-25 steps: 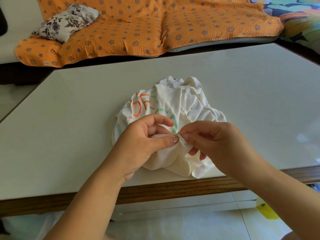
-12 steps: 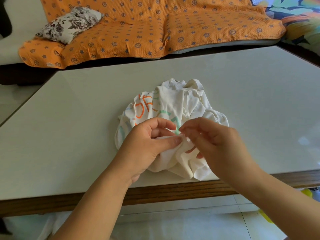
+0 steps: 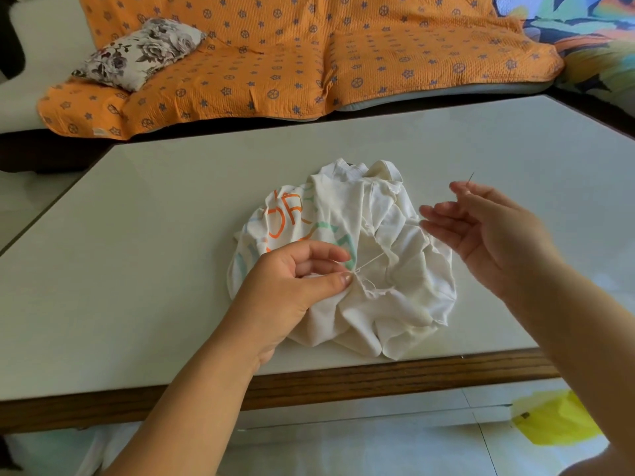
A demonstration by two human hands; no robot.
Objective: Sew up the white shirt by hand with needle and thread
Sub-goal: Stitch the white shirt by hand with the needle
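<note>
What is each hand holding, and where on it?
The left hand pinches a fold of the shirt; right hand pinches the needle low down, tip free.

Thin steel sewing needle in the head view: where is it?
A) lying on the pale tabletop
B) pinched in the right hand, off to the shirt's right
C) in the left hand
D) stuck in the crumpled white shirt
B: the thin steel sewing needle sticks up from the right hand, clear of the crumpled white cotton shirt. The white thread runs back to the fold that the left hand pinches.
</note>
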